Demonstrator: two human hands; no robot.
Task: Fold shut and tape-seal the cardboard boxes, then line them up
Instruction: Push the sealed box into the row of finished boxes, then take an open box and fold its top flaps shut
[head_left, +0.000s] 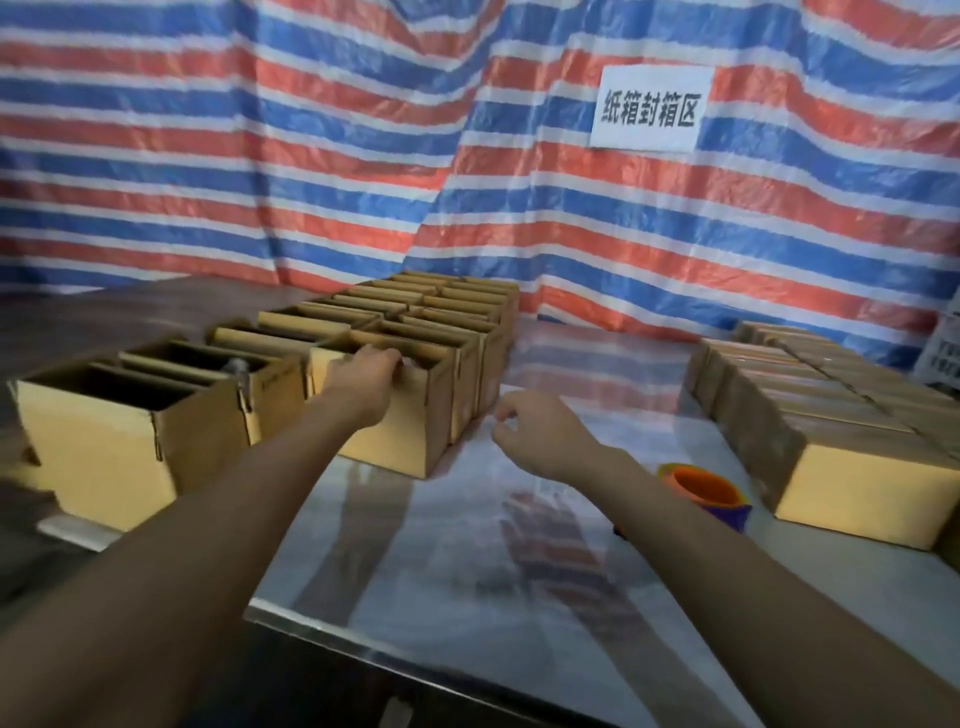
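My left hand (363, 370) grips the near rim of an open brown cardboard box (400, 436), fingers curled over the edge into its mouth. My right hand (540, 436) hovers above the glossy grey table (467, 561), fingers loosely curled, holding nothing. The gripped box stands at the near end of a double row of open-topped cardboard boxes (447, 312) running toward the backdrop; two more open boxes (124, 436) stand to its left. An orange-and-purple tape dispenser (706, 493) lies just right of my right wrist, beside a block of closed cardboard boxes (841, 467). Behind hangs a red, blue and white striped tarpaulin (260, 156) bearing a white paper sign (652, 109).
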